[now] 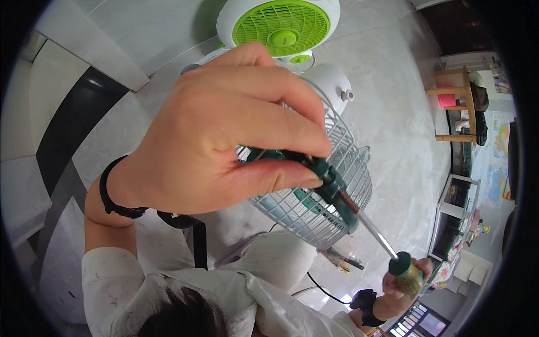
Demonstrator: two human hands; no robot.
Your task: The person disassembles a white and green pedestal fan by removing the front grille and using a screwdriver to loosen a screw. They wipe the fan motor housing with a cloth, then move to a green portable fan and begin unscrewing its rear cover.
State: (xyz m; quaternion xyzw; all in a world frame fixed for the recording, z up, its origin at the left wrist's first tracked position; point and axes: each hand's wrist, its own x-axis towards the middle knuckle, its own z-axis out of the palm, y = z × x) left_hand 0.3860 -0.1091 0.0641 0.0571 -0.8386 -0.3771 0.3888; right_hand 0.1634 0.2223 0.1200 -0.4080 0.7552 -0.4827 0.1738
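My left hand (227, 135) reaches in from the left, a black band at its wrist. Thumb and fingers pinch a dark green plastic piece (332, 183) at the grey wire guard (294, 219) of a fan. The hand hides much of that guard; green parts (307, 200) show through the wires. My right hand (406, 278), lower right, grips the green and yellowish handle of a screwdriver (379, 236). Its metal shaft runs up to the green piece, the end near it brownish. Whether the tip sits in a screw cannot be made out. Behind the guard is a white fan housing (328, 82) with a knob.
A white fan with a green grille (282, 25) stands beyond my left hand. Loose tools (343, 259) and a black cable (326, 290) lie on the grey floor. A wooden rack (467, 105) holding a pink container (446, 97) stands at the far right.
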